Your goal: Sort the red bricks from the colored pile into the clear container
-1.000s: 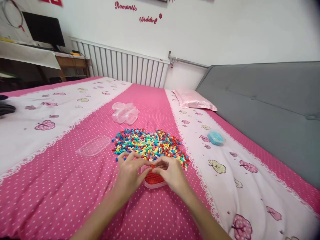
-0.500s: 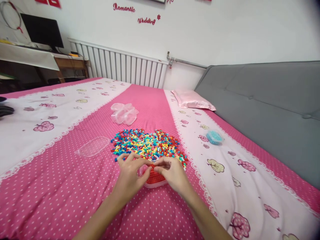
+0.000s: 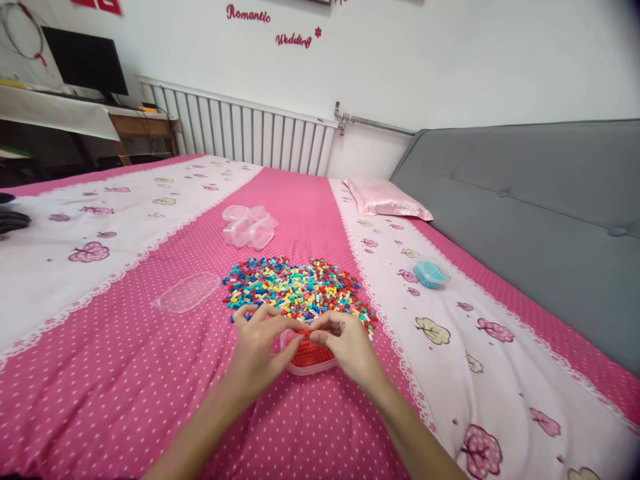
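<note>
A clear plastic box [image 3: 314,369] with many small red toy bricks [image 3: 311,356] in it sits on the bed just below my hands. Over its left part, my left hand [image 3: 263,343] has thumb and index finger pinched together, with a bit of red brick showing at the tips. My right hand [image 3: 345,343] is over the far right part, its thumb and fingers also pinched. Whatever the right fingertips hold is too small to make out. Both sets of fingertips nearly meet. Just beyond them spreads a pile of mixed toy bricks [image 3: 295,287] in many colours.
Left of the pile lies a clear lid [image 3: 187,293]. Several clear empty boxes [image 3: 249,227] are grouped farther back. On the right stands a closed box of light blue pieces [image 3: 430,274]. A pink pillow [image 3: 385,198] rests near the grey headboard [image 3: 525,200].
Both hands stay over the box with only slight finger movement. The red piece between the fingertips shows a little less. The view has shifted very slightly.
</note>
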Motion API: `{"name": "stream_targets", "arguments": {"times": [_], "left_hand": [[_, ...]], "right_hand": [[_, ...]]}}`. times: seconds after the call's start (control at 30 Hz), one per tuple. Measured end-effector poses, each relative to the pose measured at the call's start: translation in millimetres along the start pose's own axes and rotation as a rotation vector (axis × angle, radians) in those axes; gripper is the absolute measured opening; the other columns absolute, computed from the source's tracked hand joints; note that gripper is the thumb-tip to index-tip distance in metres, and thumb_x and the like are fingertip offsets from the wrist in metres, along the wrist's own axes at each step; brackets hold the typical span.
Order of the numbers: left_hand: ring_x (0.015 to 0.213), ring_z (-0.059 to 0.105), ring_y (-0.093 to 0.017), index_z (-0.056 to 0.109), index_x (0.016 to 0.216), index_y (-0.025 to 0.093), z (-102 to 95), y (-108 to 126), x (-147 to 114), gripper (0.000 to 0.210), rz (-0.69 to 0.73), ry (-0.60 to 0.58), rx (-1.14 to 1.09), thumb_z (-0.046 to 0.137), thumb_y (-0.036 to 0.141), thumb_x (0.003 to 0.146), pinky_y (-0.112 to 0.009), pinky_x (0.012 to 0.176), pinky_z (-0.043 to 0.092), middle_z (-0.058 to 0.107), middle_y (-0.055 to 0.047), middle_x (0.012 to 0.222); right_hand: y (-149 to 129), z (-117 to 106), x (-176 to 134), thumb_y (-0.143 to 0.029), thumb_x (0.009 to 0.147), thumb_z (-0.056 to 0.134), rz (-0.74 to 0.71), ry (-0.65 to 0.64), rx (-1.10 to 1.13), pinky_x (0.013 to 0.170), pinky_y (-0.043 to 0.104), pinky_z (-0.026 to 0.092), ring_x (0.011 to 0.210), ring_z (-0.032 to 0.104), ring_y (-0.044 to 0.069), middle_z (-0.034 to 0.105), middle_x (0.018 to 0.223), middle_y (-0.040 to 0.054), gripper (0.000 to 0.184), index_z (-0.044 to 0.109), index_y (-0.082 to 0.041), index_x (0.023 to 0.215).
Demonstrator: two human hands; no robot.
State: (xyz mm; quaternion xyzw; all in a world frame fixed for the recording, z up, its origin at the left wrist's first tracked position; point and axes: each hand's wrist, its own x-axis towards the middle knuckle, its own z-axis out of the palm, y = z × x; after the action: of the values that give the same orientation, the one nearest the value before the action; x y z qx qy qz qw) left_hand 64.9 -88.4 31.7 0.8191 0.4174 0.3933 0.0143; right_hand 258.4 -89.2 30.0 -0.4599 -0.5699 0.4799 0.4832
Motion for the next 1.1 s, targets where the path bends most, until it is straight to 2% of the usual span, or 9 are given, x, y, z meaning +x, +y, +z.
{"name": "stream_targets", "arguments": {"times": [0.2, 0.6, 0.83, 1.1], "left_hand": [[0.084, 0.064, -0.021, 0.071, 0.092, 0.027, 1.5, 0, -3, 0.012, -0.006, 0.049, -0.019, 0.060, 0.024, 0.091, -0.046, 0.095, 0.029, 0.076, 0.004, 0.086], [0.085, 0.063, -0.022, 0.075, 0.101, 0.030, 1.6, 0, -3, 0.018, 0.008, 0.063, -0.040, 0.060, 0.024, 0.093, -0.045, 0.094, 0.030, 0.075, 0.003, 0.083], [0.088, 0.062, -0.021, 0.072, 0.091, 0.026, 1.0, 4, -2, 0.015, -0.067, 0.060, -0.109, 0.058, 0.025, 0.091, -0.042, 0.093, 0.031, 0.072, 0.002, 0.085], [0.087, 0.060, -0.019, 0.066, 0.092, 0.024, -9.4, 9, 1, 0.013, 0.072, 0.063, -0.224, 0.058, 0.014, 0.091, -0.039, 0.092, 0.027, 0.069, 0.004, 0.084]], "right_hand": [[3, 1, 0, -0.027, 0.069, 0.081, 0.015, -0.073, 0.036, 0.080, 0.035, 0.060, 0.083, 0.074, 0.022, 0.078, 0.088, 0.0042, 0.017, 0.077, -0.022, 0.085], [0, 1, -1, -0.026, 0.072, 0.077, -0.020, -0.050, 0.033, 0.079, 0.033, 0.057, 0.081, 0.073, 0.021, 0.078, 0.086, 0.0040, 0.012, 0.077, -0.022, 0.083], [-8, 4, -3, -0.026, 0.069, 0.078, -0.035, -0.013, 0.050, 0.073, 0.032, 0.056, 0.075, 0.072, 0.021, 0.076, 0.080, 0.0033, 0.012, 0.075, -0.021, 0.079], [-20, 6, -13, -0.021, 0.076, 0.074, -0.131, -0.037, 0.029, 0.079, 0.028, 0.054, 0.082, 0.072, 0.018, 0.077, 0.084, 0.0009, 0.005, 0.075, -0.022, 0.082]]}}
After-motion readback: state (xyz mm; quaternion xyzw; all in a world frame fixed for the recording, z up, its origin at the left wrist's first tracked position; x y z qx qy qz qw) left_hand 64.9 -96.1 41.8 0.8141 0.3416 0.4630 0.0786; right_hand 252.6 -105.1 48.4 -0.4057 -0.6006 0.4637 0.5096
